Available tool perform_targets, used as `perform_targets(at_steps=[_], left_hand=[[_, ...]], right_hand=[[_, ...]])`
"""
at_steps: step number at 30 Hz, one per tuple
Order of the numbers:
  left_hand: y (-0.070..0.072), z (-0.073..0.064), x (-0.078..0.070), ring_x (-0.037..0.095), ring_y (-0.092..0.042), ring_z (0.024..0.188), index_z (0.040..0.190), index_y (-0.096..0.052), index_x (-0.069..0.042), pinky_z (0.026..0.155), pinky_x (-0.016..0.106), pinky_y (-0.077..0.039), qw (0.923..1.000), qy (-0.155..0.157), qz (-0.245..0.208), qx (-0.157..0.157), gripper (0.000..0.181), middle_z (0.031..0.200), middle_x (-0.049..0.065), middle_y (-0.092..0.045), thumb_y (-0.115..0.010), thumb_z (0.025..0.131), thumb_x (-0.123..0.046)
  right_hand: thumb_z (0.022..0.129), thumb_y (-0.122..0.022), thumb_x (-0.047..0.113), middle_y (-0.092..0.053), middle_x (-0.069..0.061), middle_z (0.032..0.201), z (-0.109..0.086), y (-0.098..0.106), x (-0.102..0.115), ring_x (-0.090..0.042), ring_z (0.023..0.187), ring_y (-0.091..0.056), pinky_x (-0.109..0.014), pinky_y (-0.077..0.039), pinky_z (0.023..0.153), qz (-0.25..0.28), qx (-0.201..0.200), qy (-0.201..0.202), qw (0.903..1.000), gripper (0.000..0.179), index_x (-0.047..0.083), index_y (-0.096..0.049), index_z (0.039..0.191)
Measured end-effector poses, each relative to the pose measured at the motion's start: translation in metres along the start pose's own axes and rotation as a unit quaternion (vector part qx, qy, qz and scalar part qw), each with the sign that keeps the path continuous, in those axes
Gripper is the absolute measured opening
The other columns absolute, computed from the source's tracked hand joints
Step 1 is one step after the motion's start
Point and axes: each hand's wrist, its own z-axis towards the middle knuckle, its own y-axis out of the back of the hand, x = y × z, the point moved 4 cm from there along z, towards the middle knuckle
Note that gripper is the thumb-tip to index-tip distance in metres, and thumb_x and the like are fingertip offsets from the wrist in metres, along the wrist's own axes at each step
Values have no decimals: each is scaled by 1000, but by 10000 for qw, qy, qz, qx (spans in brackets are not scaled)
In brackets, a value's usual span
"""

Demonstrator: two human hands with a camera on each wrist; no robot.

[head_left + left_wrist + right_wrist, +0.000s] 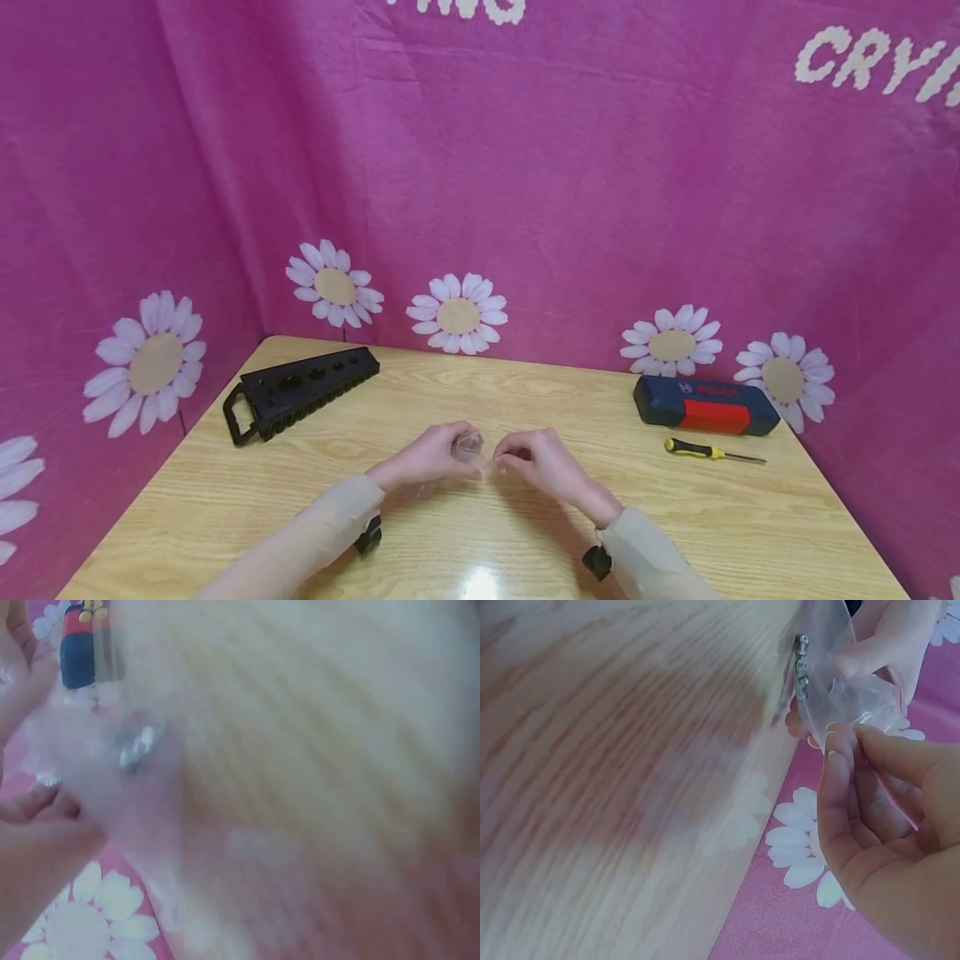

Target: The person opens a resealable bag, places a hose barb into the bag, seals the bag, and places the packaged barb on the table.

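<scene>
A clear plastic bag with small shiny metal pieces inside hangs between the two hands. My left hand grips the bag, thumb on one side and fingers behind. Across from it, my right hand pinches the bag's edge between thumb and index fingertips. Both hands are a little above the table, near its middle. In the left wrist view the bag is blurred close to the camera, and a shiny metal lump shows through it. The exact kind of the metal pieces is too small to tell.
On the wooden table, a black holder with holes and notches lies at the back left. A blue and red Bosch case sits at the back right, with a yellow and black screwdriver before it. Pink flowered cloth hangs behind.
</scene>
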Motion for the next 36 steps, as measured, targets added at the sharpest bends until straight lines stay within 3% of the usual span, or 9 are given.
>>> perform_targets(at_steps=[5, 8, 11, 13, 20, 27, 31, 36], left_hand=[[6, -3, 5, 27, -51, 133, 137, -53, -7, 113, 49, -40, 9970, 240, -540, 492, 61, 140, 7, -58, -76, 87, -35], [9, -5, 8, 30, -49, 136, 143, -49, -5, 115, 49, -38, 9928, 287, -972, 635, 58, 144, 12, -55, -59, 98, -41], [13, -5, 10, 31, -52, 134, 142, -48, -2, 115, 47, -39, 9871, 347, -1459, 560, 55, 141, 16, -57, -39, 107, -43], [15, -4, 11, 30, -55, 130, 140, -50, -1, 114, 45, -41, 9837, 341, -1714, 433, 51, 137, 17, -60, -33, 109, -38], [20, 0, 10, 22, -60, 119, 131, -60, -3, 102, 37, -51, 9897, 138, -1426, -69, 35, 132, 15, -63, -53, 104, -23], [23, 1, 7, 9, -62, 94, 114, -67, -1, 83, 23, -52, 9886, -52, -1396, -556, 24, 115, 17, -69, -63, 97, -16], [26, 1, 4, 10, -62, 89, 107, -68, -2, 82, 26, -54, 9848, -39, -1560, -767, 20, 108, 15, -70, -65, 96, -18], [27, 1, 5, 17, -64, 95, 105, -66, -2, 88, 35, -57, 9803, 22, -1781, -856, 20, 108, 14, -69, -65, 97, -20]], right_hand=[[91, -68, 5, -74, -7, 79, 0, 3, -2, -4, 65, -60, -15, -48, 59, 34, -38, -8, 10000, 6, 4, -74, 90], [92, -68, 6, -74, -8, 79, 0, 4, -2, -2, 64, -58, -15, -47, 58, 29, -30, -27, 10000, 6, 4, -73, 90], [92, -68, 6, -74, -8, 78, 0, 4, -3, -3, 63, -59, -15, -46, 57, 43, -39, -55, 10000, 6, 4, -73, 90], [92, -68, 6, -74, -8, 79, 0, 4, -3, -6, 63, -60, -15, -47, 58, 60, -56, -72, 9999, 6, 4, -73, 90], [92, -68, 8, -75, -7, 81, -1, 6, -3, -9, 66, -64, -16, -50, 61, 156, -110, -157, 9997, 6, 7, -73, 90], [91, -69, 8, -76, -4, 84, 0, 9, 0, -3, 73, -66, -17, -55, 67, 96, -150, -150, 9997, 5, 8, -74, 90], [94, -67, 13, -76, -3, 85, 0, 11, 0, 0, 75, -64, -17, -56, 68, 56, -140, -241, 9996, 9, 8, -75, 93], [95, -67, 25, -76, -3, 89, 1, 12, 1, -3, 79, -67, -18, -56, 71, 140, -68, -441, 9989, 19, 8, -75, 99]])
